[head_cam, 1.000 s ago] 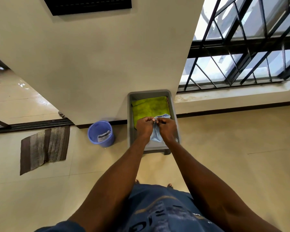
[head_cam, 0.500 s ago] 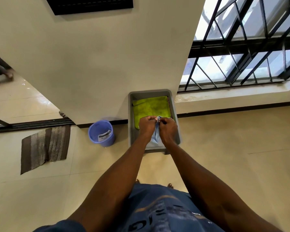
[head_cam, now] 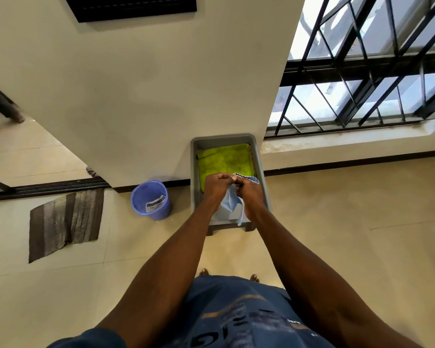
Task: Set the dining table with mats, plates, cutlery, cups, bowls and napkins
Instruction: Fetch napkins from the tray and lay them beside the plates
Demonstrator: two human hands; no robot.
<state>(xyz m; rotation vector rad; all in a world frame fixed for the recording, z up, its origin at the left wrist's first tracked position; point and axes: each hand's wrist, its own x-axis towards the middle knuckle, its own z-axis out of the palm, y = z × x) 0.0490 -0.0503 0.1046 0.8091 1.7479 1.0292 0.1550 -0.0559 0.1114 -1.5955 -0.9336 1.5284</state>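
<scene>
Both hands (head_cam: 217,188) (head_cam: 251,194) pinch soft blue napkin (head_cam: 228,205) — zigzag-edged.

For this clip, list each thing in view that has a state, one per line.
left hand: pinching the blue cloth's top edge
right hand: gripping the blue cloth
blue cloth: held up, hanging over the bin
green cloth: lying flat in the bin
grey bin: open, on the floor
blue bucket: upright, paper inside

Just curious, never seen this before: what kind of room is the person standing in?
Probably a home, near a barred window. A tiled floor, a striped floor mat and a blue plastic bucket suggest it.
</scene>
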